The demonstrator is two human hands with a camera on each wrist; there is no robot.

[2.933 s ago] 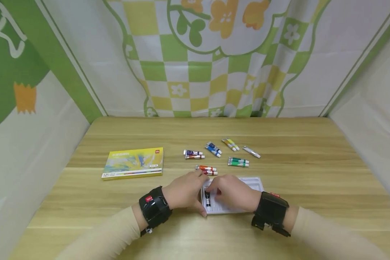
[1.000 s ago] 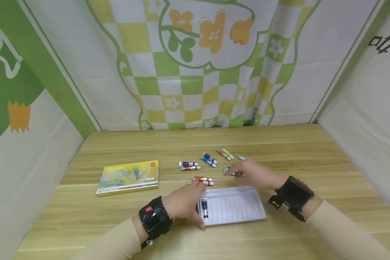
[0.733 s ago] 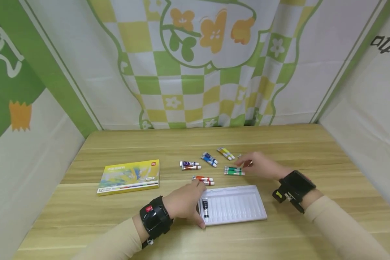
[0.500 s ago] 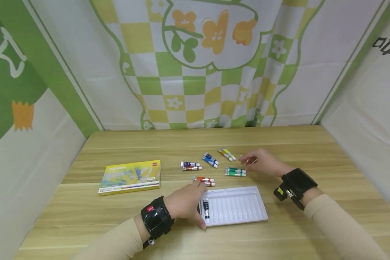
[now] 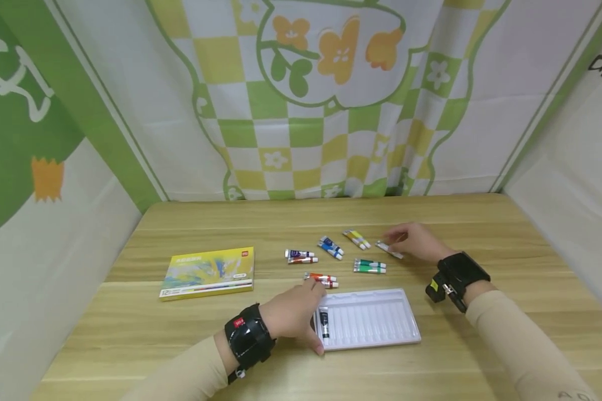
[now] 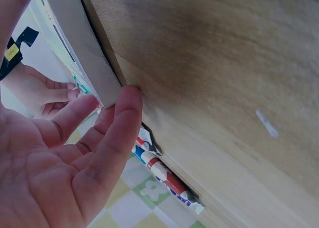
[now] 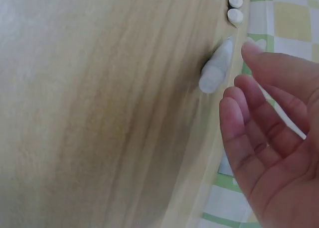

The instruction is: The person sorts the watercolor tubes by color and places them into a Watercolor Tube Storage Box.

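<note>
My left hand (image 5: 295,312) holds the left end of a white plastic paint tray (image 5: 371,320), thumb at its front corner and fingers at the back. In the left wrist view, the fingertips touch the tray's side (image 6: 84,44). One black paint tube (image 5: 324,323) lies in the leftmost slot. My right hand (image 5: 415,240) hovers beside a silver-white paint tube (image 5: 394,253) at the far right. In the right wrist view, its loosely bent fingers are apart from that white tube (image 7: 215,68), and nothing is between them.
Behind the tray lie pairs of paint tubes: green (image 5: 369,269), red-orange (image 5: 321,277), purple and brown (image 5: 301,260), blue (image 5: 330,248), yellow and ochre (image 5: 356,239). A yellow paint box (image 5: 208,273) rests at left. Fabric curtains (image 5: 306,128) enclose the wooden table (image 5: 221,356).
My right hand has left the black tube in the tray, passed over the green tubes, and moved right and back to the white tube. My left hand stays at the tray's left end.
</note>
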